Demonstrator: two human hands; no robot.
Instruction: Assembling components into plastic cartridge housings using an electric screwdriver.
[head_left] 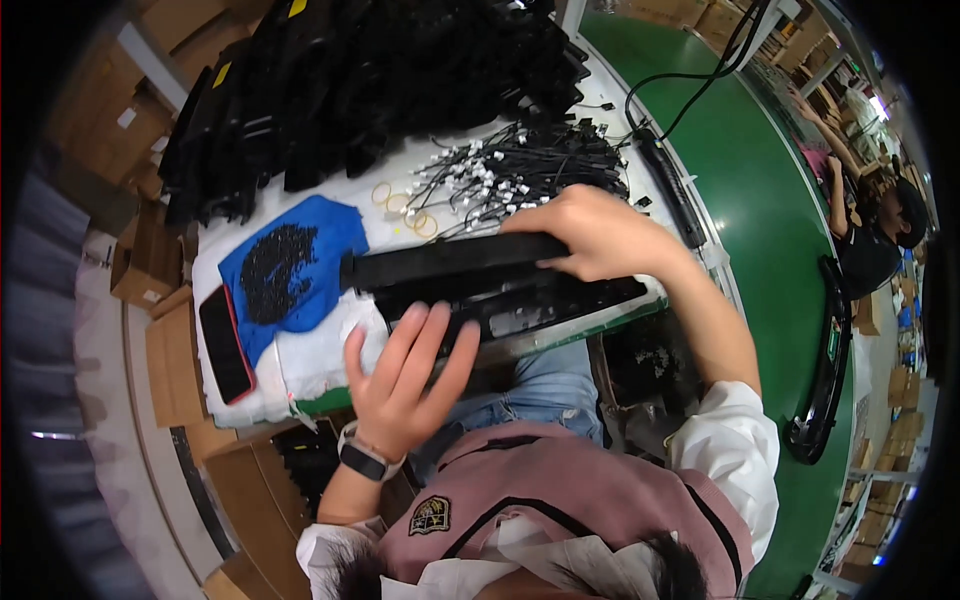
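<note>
My right hand (612,236) grips the right end of a long black plastic bar (450,262), thumb below and fingers over the top. The bar lies roughly level across the near part of the white-covered table. Just on its near side is a long glossy black strip-shaped part (530,312), partly covered by the bar and my fingers. My left hand (405,380) is open, its fingers spread at the near edge of that glossy part; whether the fingertips touch it I cannot tell. Beyond the bar lies a heap of short black cables with white connectors (480,170).
Small black pieces (280,270) lie on a blue cloth (335,225) at the left, beside a red-edged phone (226,345). Black plastic parts (360,90) are piled at the back. A green conveyor surface (740,200) runs along the right, holding a curved black part (825,370). Another person (870,235) sits beyond.
</note>
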